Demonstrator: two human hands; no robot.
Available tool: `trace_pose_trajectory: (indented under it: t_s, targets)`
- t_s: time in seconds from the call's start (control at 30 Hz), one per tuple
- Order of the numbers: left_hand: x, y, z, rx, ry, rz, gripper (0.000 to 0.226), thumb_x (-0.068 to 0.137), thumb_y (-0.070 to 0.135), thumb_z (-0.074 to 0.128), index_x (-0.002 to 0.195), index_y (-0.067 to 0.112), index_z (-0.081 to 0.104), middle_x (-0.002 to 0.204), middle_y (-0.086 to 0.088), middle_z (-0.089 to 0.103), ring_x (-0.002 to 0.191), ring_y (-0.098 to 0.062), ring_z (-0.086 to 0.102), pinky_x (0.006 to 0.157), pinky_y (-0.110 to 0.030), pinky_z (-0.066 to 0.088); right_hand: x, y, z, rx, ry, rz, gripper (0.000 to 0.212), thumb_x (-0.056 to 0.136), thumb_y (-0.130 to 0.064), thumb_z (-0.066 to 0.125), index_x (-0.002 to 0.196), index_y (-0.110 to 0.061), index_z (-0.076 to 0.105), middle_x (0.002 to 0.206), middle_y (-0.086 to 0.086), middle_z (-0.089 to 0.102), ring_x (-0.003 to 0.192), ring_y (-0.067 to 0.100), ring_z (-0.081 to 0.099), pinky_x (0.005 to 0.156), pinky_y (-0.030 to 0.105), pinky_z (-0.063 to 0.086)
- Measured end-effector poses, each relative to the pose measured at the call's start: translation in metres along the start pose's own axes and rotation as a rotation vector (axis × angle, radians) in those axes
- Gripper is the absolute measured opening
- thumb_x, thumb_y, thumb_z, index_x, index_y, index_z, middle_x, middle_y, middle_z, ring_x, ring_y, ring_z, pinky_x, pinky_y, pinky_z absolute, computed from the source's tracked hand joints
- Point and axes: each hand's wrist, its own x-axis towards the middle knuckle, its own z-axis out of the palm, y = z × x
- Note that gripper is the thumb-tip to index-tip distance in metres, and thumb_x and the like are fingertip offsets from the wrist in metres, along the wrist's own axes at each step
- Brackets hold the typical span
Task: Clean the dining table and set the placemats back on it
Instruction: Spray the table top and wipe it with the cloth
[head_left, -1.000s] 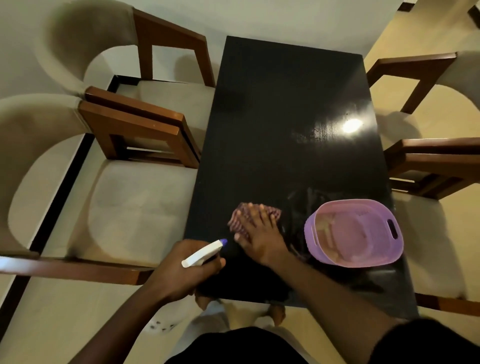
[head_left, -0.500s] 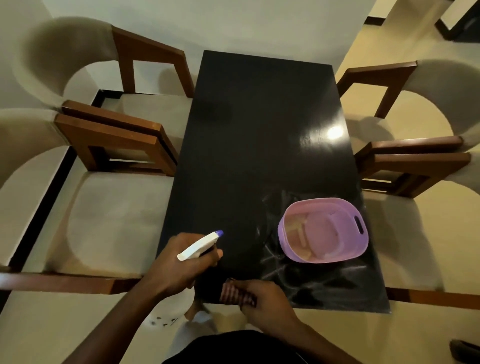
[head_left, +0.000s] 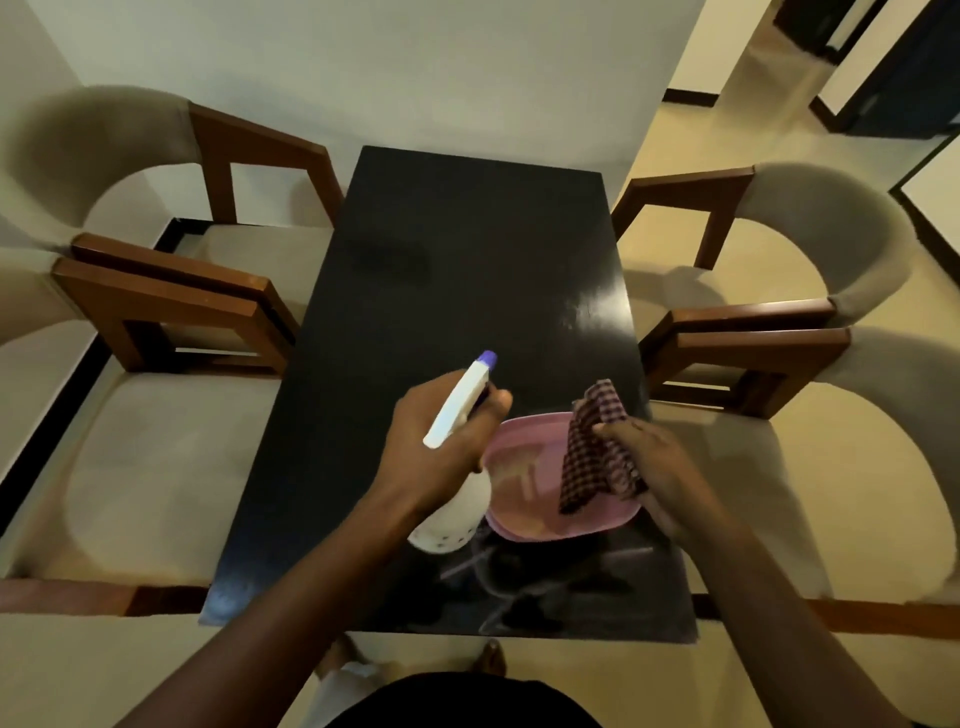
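We see a long, glossy black rectangular dining table (head_left: 467, 260) running away from us, and both hands are raised over its near end. The left hand (head_left: 431, 447) is wrapped around the neck of a white plastic spray bottle with a purple nozzle tip (head_left: 454, 410), the nozzle pointing toward the table's far end. The right hand (head_left: 654, 467) pinches a crumpled dark-red-and-white checked cloth (head_left: 592, 452), which hangs over a round pink plastic basin (head_left: 524, 467); we cannot tell whether the cloth touches it. The basin sits on the table's near right part. Pale streaks show on the tabletop between the basin and the table's near edge. Beige cushioned armchairs with brown wooden frames (head_left: 156, 467) stand along both long sides of the table.
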Motion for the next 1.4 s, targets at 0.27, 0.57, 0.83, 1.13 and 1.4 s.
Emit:
trace_pose_trajectory:
  t_s: [0.27, 0.57, 0.83, 1.13, 1.4]
  targets:
    - [0.026, -0.014, 0.082, 0.046, -0.043, 0.075, 0.010, 0.096, 0.029, 0.072, 0.101, 0.022, 0.066, 0.094, 0.004, 0.071, 0.091, -0.014, 0.072, 0.082, -0.040, 0.063, 0.056, 0.030, 0.010, -0.688, 0.032, -0.084, 0.020, 0.099, -0.038, 0.066, 0.115, -0.026, 0.067, 0.088, -0.008, 0.068, 0.079, 0.006, 0.063, 0.068, 0.019, 0.049]
    - [0.019, -0.090, 0.121, 0.271, -0.071, -0.153, 0.054, 0.089, 0.053, 0.073, 0.132, 0.027, 0.053, 0.122, 0.005, 0.066, 0.112, -0.015, 0.066, 0.100, -0.045, 0.058, 0.106, 0.096, 0.027, -1.075, 0.001, -0.222, 0.056, 0.100, -0.052, 0.056, 0.152, -0.035, 0.042, 0.152, -0.002, 0.052, 0.134, 0.024, 0.056, 0.114, 0.044, 0.045]
    - [0.009, -0.115, 0.125, 0.310, -0.067, -0.234, 0.082, 0.087, 0.043, 0.080, 0.154, 0.021, 0.038, 0.149, 0.001, 0.053, 0.134, -0.013, 0.052, 0.111, -0.032, 0.047, 0.083, 0.086, 0.017, -0.991, -0.056, -0.146, 0.045, 0.101, -0.033, 0.063, 0.144, -0.026, 0.054, 0.144, 0.001, 0.058, 0.127, 0.022, 0.058, 0.111, 0.038, 0.048]
    - [-0.008, -0.111, 0.104, 0.367, -0.186, -0.159, 0.098, 0.079, 0.026, 0.086, 0.154, 0.043, 0.026, 0.155, 0.017, 0.030, 0.145, -0.011, 0.037, 0.116, -0.047, 0.044, 0.048, 0.086, -0.045, -0.773, 0.220, -0.431, 0.039, 0.100, -0.035, 0.064, 0.137, -0.022, 0.062, 0.133, -0.003, 0.059, 0.124, 0.016, 0.057, 0.104, 0.030, 0.046]
    - [-0.031, -0.122, 0.074, 0.150, 0.019, -0.539, 0.089, 0.083, 0.013, 0.081, 0.154, 0.036, 0.031, 0.156, -0.002, 0.037, 0.122, -0.017, 0.058, 0.082, -0.026, 0.061, 0.055, 0.113, -0.059, -0.317, 0.172, -0.211, 0.027, 0.099, -0.030, 0.067, 0.123, -0.020, 0.073, 0.108, -0.007, 0.075, 0.095, 0.007, 0.069, 0.080, 0.026, 0.058]
